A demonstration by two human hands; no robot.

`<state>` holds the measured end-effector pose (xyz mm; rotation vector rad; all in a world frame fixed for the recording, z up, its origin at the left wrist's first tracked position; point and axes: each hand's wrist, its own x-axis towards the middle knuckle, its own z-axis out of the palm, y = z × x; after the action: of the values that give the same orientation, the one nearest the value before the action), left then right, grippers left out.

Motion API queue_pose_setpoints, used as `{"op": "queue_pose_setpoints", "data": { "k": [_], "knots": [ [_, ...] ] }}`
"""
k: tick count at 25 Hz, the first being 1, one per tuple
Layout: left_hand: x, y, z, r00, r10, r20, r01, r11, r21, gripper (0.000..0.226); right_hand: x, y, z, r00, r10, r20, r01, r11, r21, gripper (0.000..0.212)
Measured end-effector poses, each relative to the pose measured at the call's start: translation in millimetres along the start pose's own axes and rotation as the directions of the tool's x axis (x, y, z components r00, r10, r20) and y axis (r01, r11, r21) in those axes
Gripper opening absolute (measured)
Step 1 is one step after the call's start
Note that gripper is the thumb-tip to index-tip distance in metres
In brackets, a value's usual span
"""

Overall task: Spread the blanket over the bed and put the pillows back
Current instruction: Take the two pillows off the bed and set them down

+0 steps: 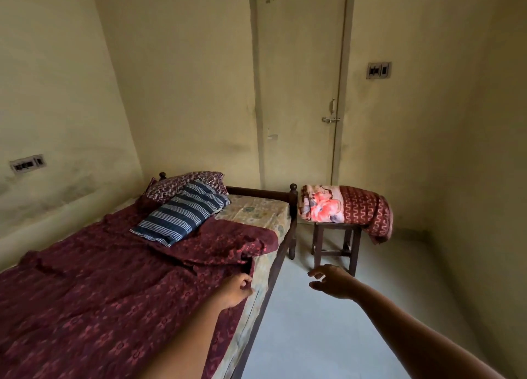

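At the bed's (pixel 286 236) floor-side edge, the left hand (pixel 236 289) curls its fingers round the rim of the maroon blanket (pixel 99 279), which covers most of the mattress. The right hand (pixel 333 283) hovers above the floor, fingers loosely spread, holding nothing. A striped pillow (pixel 182 213) lies on the blanket against a patterned pillow (pixel 185 183).

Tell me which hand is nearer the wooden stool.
Right. The right hand hovers over the floor just in front of the stool; the left hand is farther off, gripping the blanket at the edge of the bed.

Bed (pixel 274 267) bears blanket (pixel 99 279), striped pillow (pixel 182 213), patterned pillow (pixel 182 182).
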<state>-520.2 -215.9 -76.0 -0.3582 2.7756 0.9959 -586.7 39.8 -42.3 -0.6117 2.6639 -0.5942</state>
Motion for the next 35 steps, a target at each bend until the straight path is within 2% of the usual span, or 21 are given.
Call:
{"op": "queue_pose_setpoints", "data": {
  "k": [8,14,17,19,23,25,27,30,32,35],
  "knots": [
    [177,-27,-57,0.998,-0.023,-0.054,0.02,0.998,-0.055,0.042,192,3,-39,0.998,-0.031,0.047,0.032,0.999,-0.014,0.038],
    [290,-103,-104,0.989,-0.085,-0.124,0.067,0.988,-0.138,0.043,346,-27,-44,0.986,-0.116,0.122,0.118,0.993,-0.013,0.038],
    [332,-133,-128,0.981,-0.121,-0.149,0.093,0.979,-0.184,0.042,407,-41,-44,0.981,-0.141,0.133,0.136,0.99,0.043,0.036],
    [357,-148,-139,0.966,-0.168,-0.197,0.122,0.967,-0.224,0.041,451,-41,-45,0.985,-0.13,0.116,0.121,0.989,0.086,0.033],
    [383,-161,-130,0.921,-0.291,-0.26,0.187,0.914,-0.36,0.033,520,-33,-33,0.975,-0.121,0.184,0.091,0.982,0.165,0.031],
    [384,-158,-122,0.887,-0.379,-0.264,0.248,0.873,-0.419,0.03,547,-33,-34,0.979,-0.095,0.182,0.046,0.965,0.257,0.029],
    [393,-152,-123,0.88,-0.408,-0.242,0.298,0.872,-0.387,0.029,575,-37,-42,0.982,-0.109,0.157,0.052,0.943,0.328,0.027],
    [429,-144,-158,0.912,-0.357,-0.201,0.311,0.923,-0.227,0.033,609,-45,-62,0.985,-0.145,0.099,0.089,0.898,0.431,0.023],
    [459,-137,-197,0.937,-0.29,-0.194,0.27,0.955,-0.124,0.034,626,-51,-72,0.983,-0.181,0.023,0.142,0.837,0.529,0.021],
    [502,-141,-240,0.948,-0.264,-0.177,0.265,0.964,-0.022,0.035,658,-54,-70,0.982,-0.171,-0.084,0.182,0.718,0.672,0.02]
  ]
}}
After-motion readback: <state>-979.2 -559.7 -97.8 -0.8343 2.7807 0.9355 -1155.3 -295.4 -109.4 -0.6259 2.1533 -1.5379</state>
